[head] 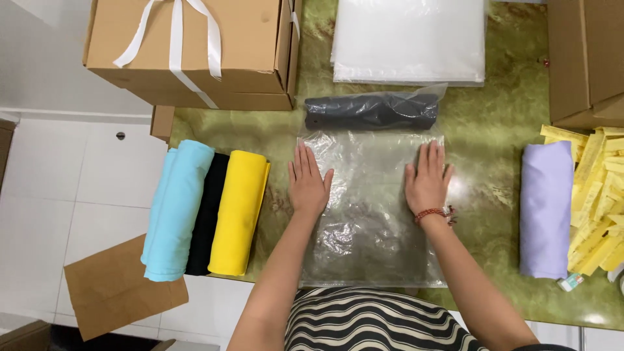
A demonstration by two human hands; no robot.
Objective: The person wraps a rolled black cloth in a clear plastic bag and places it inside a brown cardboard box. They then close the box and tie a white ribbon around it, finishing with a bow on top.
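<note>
Both of my hands lie flat, fingers together and palms down, on a clear crinkled plastic bag (370, 214) spread over the green marbled tabletop (484, 130); neither hand grips anything. The left hand (307, 184) presses the bag's left edge and the right hand (427, 182), with a red cord bracelet at the wrist, presses the right side. A dark grey rolled garment (372, 111) sits at the far end of the bag, apparently just inside its mouth, though the film's glare makes that hard to confirm.

I judge the slick film the main hazard: uneven pressure could let it slide on the polished top, wrinkle, or trap air so the roll loosens. The bag's near edge reaches the tabletop's rim by my striped shirt, so a pull toward me could drag it off.

Rolled cloths in light blue (177, 208), black (207, 214) and yellow (239, 211) lie to the left, the blue one overhanging the edge; a nudge from my elbow could drop it to the tiled floor. A lilac roll (546, 208) rests to the right.
</note>
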